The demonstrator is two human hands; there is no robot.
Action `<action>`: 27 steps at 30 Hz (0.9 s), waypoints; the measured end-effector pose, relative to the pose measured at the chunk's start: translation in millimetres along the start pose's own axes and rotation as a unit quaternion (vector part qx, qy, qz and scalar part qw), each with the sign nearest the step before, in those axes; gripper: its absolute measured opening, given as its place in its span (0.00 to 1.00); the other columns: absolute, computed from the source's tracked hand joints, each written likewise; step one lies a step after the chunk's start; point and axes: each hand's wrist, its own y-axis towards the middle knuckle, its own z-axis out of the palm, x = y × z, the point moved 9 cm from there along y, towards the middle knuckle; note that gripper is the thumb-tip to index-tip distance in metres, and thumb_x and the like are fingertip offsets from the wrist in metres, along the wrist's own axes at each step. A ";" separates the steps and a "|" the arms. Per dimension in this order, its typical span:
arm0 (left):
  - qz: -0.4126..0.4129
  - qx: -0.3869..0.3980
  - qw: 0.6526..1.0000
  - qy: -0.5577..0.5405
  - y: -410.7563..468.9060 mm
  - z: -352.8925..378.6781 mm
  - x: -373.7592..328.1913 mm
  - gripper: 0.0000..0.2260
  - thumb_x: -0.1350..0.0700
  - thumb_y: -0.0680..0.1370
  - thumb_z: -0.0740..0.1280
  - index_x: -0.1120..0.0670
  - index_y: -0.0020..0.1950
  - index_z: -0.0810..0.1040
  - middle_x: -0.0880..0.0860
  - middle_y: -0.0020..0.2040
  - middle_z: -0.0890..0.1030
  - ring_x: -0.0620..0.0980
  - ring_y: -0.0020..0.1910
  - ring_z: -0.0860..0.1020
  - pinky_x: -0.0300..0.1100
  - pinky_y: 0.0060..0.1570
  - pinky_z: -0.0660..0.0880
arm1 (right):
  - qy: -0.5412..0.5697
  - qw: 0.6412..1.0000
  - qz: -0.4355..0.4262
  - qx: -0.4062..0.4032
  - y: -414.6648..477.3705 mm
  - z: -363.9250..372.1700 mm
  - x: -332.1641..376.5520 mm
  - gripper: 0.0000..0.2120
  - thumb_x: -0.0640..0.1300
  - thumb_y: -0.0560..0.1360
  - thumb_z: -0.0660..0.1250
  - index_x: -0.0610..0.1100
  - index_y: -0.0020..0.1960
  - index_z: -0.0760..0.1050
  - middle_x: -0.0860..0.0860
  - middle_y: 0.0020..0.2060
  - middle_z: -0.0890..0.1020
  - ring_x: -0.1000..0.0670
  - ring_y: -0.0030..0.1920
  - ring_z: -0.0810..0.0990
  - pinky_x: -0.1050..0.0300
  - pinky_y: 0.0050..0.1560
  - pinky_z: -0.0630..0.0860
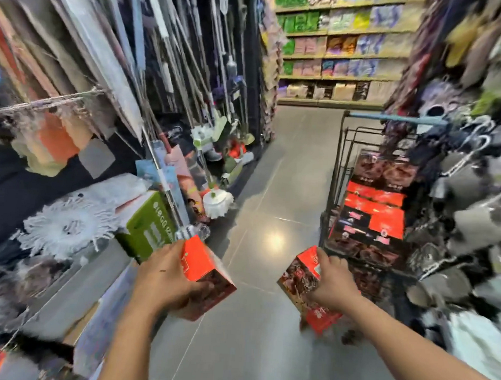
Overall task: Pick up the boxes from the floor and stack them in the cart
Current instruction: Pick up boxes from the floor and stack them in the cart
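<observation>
Two red-and-dark printed cardboard boxes held above grey floor: left hand grips one, right hand grips other; black wire cart near right, holding stacked matching boxes.

Glossy grey tile floor; printed cardboard boxes; metal-wire cart.

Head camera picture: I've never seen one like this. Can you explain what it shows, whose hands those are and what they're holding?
The camera sits on a person's head, looking forward and down, so the two arms are their own. There is no machine. This is a shop aisle with a grey floor. The left hand grips a red box, and the right hand grips a second red box, both held off the floor. Ahead on the right stands a wire cart with similar boxes already stacked inside. Mops stand along the left.
</observation>
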 end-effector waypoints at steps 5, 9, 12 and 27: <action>0.073 0.036 0.997 -0.005 76.5 62.9 -113.6 0.28 0.27 0.56 0.69 0.43 0.48 0.74 0.42 0.41 0.80 0.44 0.42 0.79 0.45 0.42 0.77 | 0.036 0.994 0.095 -0.038 21.1 -61.7 -114.0 0.60 0.60 0.60 0.76 0.37 0.77 0.47 0.42 0.66 0.67 0.41 0.68 0.64 0.54 0.70 0.63; 0.137 0.059 0.987 -0.056 114.6 102.2 -199.1 0.27 0.31 0.55 0.72 0.43 0.48 0.73 0.42 0.41 0.80 0.45 0.42 0.79 0.46 0.43 0.77 | 0.027 0.984 0.165 -0.057 28.0 -95.6 -189.7 0.59 0.62 0.57 0.77 0.37 0.75 0.53 0.42 0.64 0.70 0.41 0.66 0.67 0.55 0.67 0.65; 0.186 0.086 0.975 -0.088 136.2 121.1 -251.9 0.28 0.34 0.55 0.72 0.44 0.49 0.73 0.43 0.42 0.79 0.45 0.42 0.79 0.46 0.43 0.77 | 0.032 0.977 0.203 -0.063 34.0 -107.8 -231.6 0.57 0.62 0.54 0.75 0.37 0.73 0.58 0.42 0.64 0.72 0.42 0.66 0.69 0.55 0.65 0.69; 0.399 0.121 0.909 0.023 329.9 220.9 -409.5 0.38 0.32 0.60 0.70 0.47 0.64 0.68 0.50 0.57 0.69 0.53 0.57 0.73 0.47 0.56 0.70 | -0.053 0.931 0.357 -0.049 140.6 -118.7 -300.4 0.46 0.58 0.59 0.75 0.45 0.71 0.61 0.48 0.65 0.71 0.46 0.67 0.68 0.52 0.66 0.68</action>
